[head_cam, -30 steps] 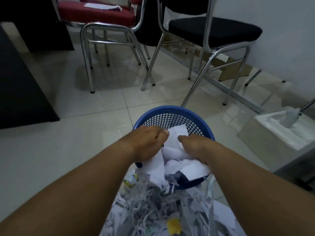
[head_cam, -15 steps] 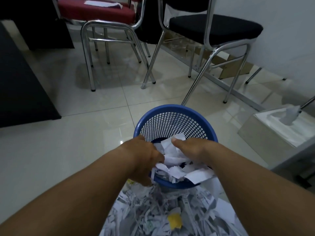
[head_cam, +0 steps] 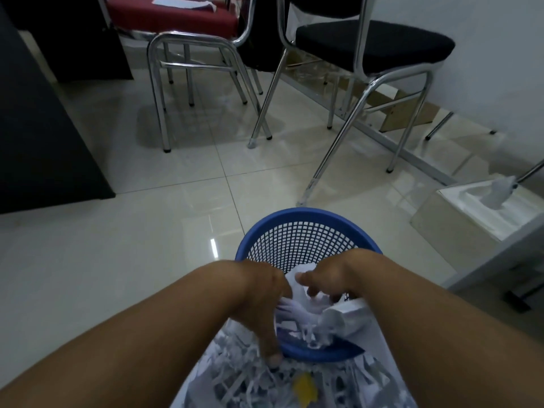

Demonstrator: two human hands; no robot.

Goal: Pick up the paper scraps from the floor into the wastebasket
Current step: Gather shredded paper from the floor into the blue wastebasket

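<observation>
A blue mesh wastebasket [head_cam: 300, 214] stands on the tiled floor right in front of me. Both my hands reach into it from the near side. My left hand [head_cam: 260, 304] sits over the near rim, its thumb pointing down outside the basket and its fingers buried in white paper scraps [head_cam: 306, 315]. My right hand [head_cam: 332, 278] curls over the top of the same wad inside the basket. A large pile of shredded paper scraps [head_cam: 247, 381], with one yellow piece [head_cam: 304, 387], lies on the floor against the basket's near side, between my forearms.
A red chrome-legged chair [head_cam: 176, 16] and a black one [head_cam: 374, 42] stand beyond the basket. A white box with tissue [head_cam: 482, 207] sits at the right, a dark cabinet [head_cam: 38, 128] at the left. Bare tiles lie to the basket's left.
Both hands have dropped with the paper wad from above the rim down into the basket. My left thumb now hangs over the near rim.
</observation>
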